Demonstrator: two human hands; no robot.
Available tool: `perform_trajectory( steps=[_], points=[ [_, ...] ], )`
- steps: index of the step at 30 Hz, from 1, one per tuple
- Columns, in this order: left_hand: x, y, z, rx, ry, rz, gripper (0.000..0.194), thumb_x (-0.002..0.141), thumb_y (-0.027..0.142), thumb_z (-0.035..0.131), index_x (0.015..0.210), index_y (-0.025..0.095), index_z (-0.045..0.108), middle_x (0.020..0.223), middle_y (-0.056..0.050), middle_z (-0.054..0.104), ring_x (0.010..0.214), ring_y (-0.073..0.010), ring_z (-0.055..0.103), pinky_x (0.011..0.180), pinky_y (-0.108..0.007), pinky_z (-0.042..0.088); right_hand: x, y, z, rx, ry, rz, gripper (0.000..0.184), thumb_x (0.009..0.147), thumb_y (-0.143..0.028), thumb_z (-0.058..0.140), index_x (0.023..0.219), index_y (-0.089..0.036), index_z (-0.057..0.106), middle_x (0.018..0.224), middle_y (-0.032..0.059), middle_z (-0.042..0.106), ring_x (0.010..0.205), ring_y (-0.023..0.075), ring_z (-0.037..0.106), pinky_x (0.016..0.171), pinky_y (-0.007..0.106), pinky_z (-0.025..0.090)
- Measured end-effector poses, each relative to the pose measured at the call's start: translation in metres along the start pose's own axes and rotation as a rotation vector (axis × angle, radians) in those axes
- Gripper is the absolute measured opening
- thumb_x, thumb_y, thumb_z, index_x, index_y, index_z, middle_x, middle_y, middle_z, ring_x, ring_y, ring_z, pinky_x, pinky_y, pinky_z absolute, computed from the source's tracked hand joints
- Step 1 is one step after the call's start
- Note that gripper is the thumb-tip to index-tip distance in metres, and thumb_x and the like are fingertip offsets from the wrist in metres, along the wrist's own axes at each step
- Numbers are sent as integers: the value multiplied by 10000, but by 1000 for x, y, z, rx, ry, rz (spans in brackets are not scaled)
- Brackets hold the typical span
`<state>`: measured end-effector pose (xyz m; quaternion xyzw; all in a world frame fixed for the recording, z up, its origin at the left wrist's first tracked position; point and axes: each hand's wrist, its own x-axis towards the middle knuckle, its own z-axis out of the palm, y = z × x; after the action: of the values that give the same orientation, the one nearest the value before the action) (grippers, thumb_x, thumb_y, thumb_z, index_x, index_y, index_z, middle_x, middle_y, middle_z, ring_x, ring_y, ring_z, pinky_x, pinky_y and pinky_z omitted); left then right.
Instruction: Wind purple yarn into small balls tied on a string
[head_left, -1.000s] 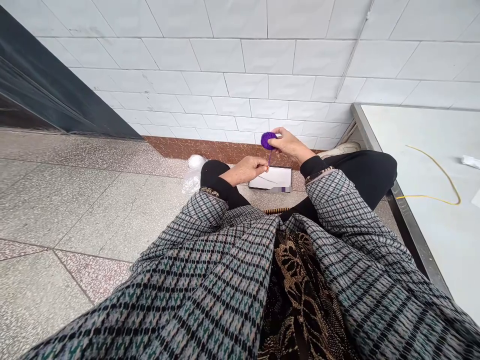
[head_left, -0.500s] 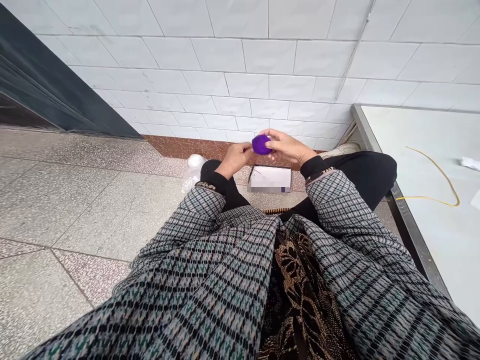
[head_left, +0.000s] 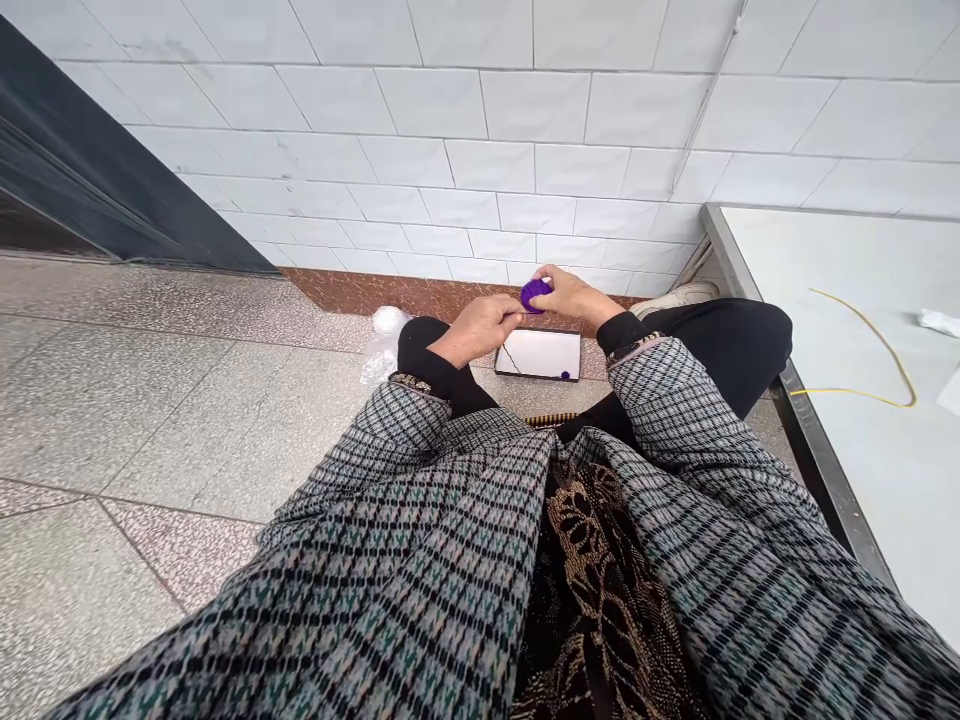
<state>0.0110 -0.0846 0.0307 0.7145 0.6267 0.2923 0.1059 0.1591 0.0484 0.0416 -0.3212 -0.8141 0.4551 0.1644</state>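
A small ball of purple yarn (head_left: 535, 294), its wound strands showing, is held up in front of the tiled wall. My right hand (head_left: 576, 297) grips it from the right, thumb and fingers closed about it. At the ball's lower left edge, my left hand (head_left: 484, 326) is closed in a pinch; whatever lies between its fingertips is too small to make out. Below both hands is a shallow white box (head_left: 544, 350) with dark edges. Inside it, a dark thin strand (head_left: 511, 358) runs at the left and a tiny purple piece (head_left: 565, 375) lies near the front right.
On the right, a white table (head_left: 840, 330) with a metal edge carries a curved yellow cord (head_left: 892, 360) and a crumpled white scrap (head_left: 939, 323). A clear plastic bag (head_left: 382, 350) with something white is left of my knee. The tiled wall (head_left: 450, 165) stands close ahead.
The yarn ball and my right hand have shifted slightly right. My left hand has moved right and a little lower, its fingertips now at the ball's lower edge.
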Motion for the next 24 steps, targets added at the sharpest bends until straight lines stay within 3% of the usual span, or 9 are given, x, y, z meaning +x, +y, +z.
perform_trajectory(
  steps=[5, 8, 12, 17, 21, 24],
  points=[
    [4, -10, -16, 24, 176, -66, 201, 858, 231, 501, 826, 148, 681, 893, -80, 681, 858, -203, 604, 831, -331, 455, -19, -13, 0, 249, -380, 39, 282, 776, -96, 686, 1027, -175, 587, 829, 19, 606, 577, 99, 474, 492, 216, 393],
    [7, -18, -12, -33, 240, -133, 185, 845, 229, 503, 804, 152, 665, 862, -66, 676, 836, -193, 597, 811, -319, 453, -25, -21, -1, 464, -456, 0, 290, 786, -54, 666, 1038, -170, 579, 911, 17, 625, 570, 67, 507, 494, 187, 436],
    [5, -23, 10, -149, 210, -219, 197, 847, 245, 495, 787, 153, 658, 823, -45, 686, 801, -181, 585, 781, -304, 446, -20, -22, -3, 668, -344, -14, 320, 803, -67, 667, 1064, -173, 515, 900, 2, 635, 564, 60, 555, 532, 185, 511],
    [0, -13, 33, -179, -13, -115, 207, 856, 267, 506, 766, 155, 655, 756, -13, 662, 712, -148, 557, 721, -278, 426, -6, -13, -1, 739, -210, 1, 318, 816, -107, 655, 1060, -186, 468, 769, -32, 607, 555, 70, 569, 536, 176, 519],
    [0, -4, 29, -94, -95, -26, 195, 853, 226, 512, 728, 160, 647, 757, -23, 661, 729, -155, 570, 731, -282, 424, 4, -5, 2, 486, -50, 64, 397, 757, -75, 689, 1055, -196, 457, 740, -35, 589, 480, 66, 501, 426, 163, 414],
    [-1, -1, 16, -24, -46, -6, 210, 871, 228, 497, 757, 157, 658, 818, -52, 676, 774, -173, 585, 762, -298, 438, 5, 0, 2, 175, -21, 129, 410, 727, -62, 725, 1037, -190, 488, 671, -33, 558, 463, 89, 474, 396, 185, 370]
  ],
)
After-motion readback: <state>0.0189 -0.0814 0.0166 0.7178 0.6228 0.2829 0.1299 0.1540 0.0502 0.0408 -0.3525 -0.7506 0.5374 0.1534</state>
